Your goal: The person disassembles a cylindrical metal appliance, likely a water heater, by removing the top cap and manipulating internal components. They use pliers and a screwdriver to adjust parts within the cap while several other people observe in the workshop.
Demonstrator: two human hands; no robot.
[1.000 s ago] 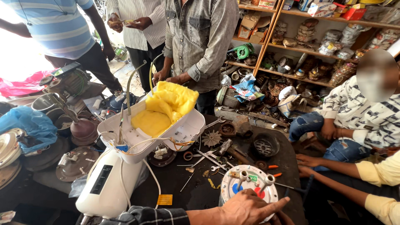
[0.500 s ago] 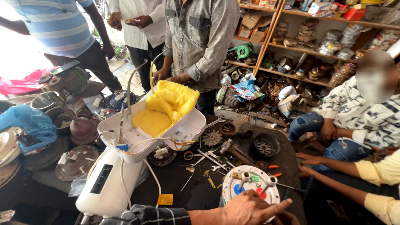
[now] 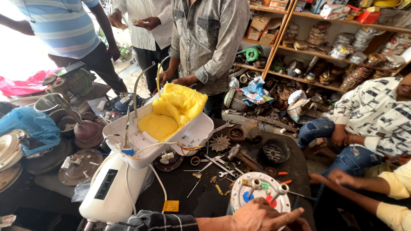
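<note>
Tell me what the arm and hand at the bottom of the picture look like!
Only one of the person's own arms shows, coming in along the bottom edge. Its sleeve is dark with thin light lines crossing in a check pattern, and it ends just before the wrist. The hand is bare: no glove, and no ring or watch shows. Which hand it is cannot be told, and the other is out of view.
</note>
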